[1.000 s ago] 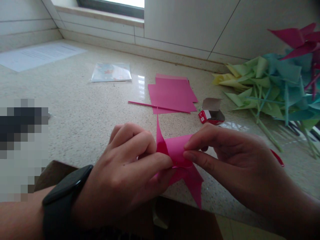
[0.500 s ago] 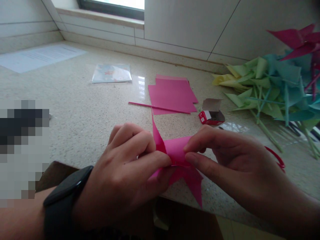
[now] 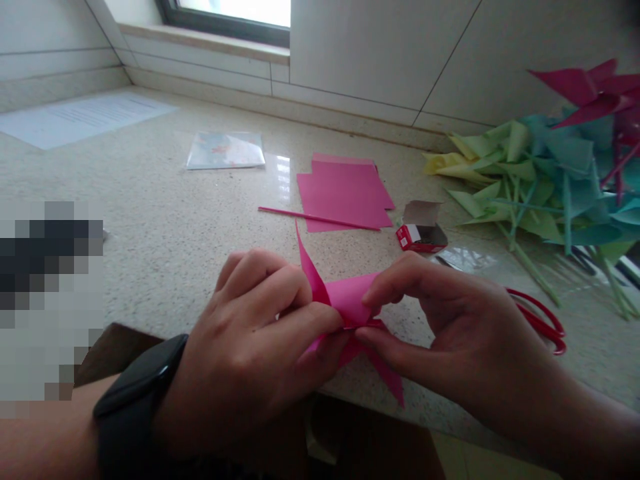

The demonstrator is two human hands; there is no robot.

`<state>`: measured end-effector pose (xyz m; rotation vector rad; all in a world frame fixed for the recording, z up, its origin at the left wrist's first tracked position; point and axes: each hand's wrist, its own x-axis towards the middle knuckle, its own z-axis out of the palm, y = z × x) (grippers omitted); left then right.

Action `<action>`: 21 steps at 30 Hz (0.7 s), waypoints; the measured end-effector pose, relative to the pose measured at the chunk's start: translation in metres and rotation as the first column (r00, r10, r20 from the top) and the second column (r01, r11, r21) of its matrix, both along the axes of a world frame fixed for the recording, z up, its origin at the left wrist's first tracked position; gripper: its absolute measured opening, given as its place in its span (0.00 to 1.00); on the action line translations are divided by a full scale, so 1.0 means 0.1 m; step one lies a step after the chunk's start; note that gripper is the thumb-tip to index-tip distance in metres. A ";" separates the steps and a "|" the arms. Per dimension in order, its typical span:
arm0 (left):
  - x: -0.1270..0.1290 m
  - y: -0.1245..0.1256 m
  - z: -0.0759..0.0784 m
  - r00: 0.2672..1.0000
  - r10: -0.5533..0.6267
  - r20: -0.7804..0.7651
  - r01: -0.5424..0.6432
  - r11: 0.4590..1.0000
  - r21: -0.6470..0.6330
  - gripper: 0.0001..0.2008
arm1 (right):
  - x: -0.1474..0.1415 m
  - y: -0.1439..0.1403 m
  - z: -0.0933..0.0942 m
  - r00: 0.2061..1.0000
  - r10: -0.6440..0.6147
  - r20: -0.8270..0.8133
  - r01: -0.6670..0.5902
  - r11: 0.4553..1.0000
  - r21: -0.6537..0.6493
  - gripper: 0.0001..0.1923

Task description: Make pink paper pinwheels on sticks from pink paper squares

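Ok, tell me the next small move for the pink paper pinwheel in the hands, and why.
Probably keep the folded tips pinched at the centre and pin them. The left hand and right hand both grip the pink pinwheel at its middle, its points stick out loose, and the small red box lies open nearby. Letting go would likely let the flaps spring back.

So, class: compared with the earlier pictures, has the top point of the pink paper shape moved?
Yes. The pink paper shape has tilted left: against the pink stick lying on the counter, its top point now leans further left.
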<state>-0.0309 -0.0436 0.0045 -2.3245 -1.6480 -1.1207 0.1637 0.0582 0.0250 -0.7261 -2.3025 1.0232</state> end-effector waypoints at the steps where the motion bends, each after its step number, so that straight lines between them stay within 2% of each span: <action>1: 0.00 0.00 0.00 1.000 -0.002 -0.006 0.002 1.000 0.001 0.06 | -0.01 -0.01 0.00 1.000 -0.005 -0.006 0.005 1.000 0.006 0.11; 3: -0.01 0.00 -0.01 1.000 -0.003 0.001 0.003 1.000 0.004 0.01 | -0.02 -0.01 -0.01 1.000 -0.022 -0.022 0.023 1.000 0.022 0.12; 4: -0.01 0.00 -0.03 1.000 0.000 0.015 0.000 1.000 0.003 0.04 | -0.02 -0.02 -0.02 0.999 -0.033 -0.031 0.034 0.999 0.029 0.12; 7: -0.01 -0.01 -0.11 0.993 0.021 0.114 -0.020 1.000 -0.013 0.18 | -0.03 -0.02 -0.04 0.996 -0.060 -0.064 0.064 0.997 0.050 0.13; 9: -0.01 0.00 -0.18 0.969 0.063 0.238 -0.062 0.998 -0.009 0.27 | -0.02 -0.01 -0.04 0.994 -0.069 -0.085 0.075 0.995 0.070 0.14; 11: -0.01 0.02 -0.23 0.919 0.134 0.371 -0.117 0.991 -0.067 0.38 | -0.02 -0.01 -0.05 0.992 -0.070 -0.103 0.081 0.991 0.104 0.14; 13: -0.03 0.06 -0.23 0.840 0.146 0.522 -0.067 0.983 -0.168 0.44 | -0.01 -0.01 -0.06 0.990 -0.066 -0.125 0.082 0.988 0.129 0.15; 15: -0.04 0.11 -0.19 0.751 0.137 0.646 0.070 0.956 -0.284 0.40 | -0.01 -0.01 -0.08 0.985 -0.055 -0.165 0.075 0.990 0.119 0.18; 17: -0.05 0.14 -0.13 0.675 0.114 0.729 0.239 0.901 -0.361 0.30 | -0.02 -0.01 -0.09 0.977 -0.047 -0.207 0.064 0.995 0.075 0.21; 19: -0.05 0.16 -0.08 0.614 0.081 0.785 0.381 0.841 -0.384 0.21 | -0.02 -0.01 -0.10 0.971 -0.044 -0.236 0.058 0.997 0.053 0.22; 21: -0.05 0.16 -0.06 0.564 0.060 0.824 0.452 0.812 -0.369 0.18 | -0.03 0.00 -0.11 0.964 -0.032 -0.263 0.053 0.996 0.075 0.22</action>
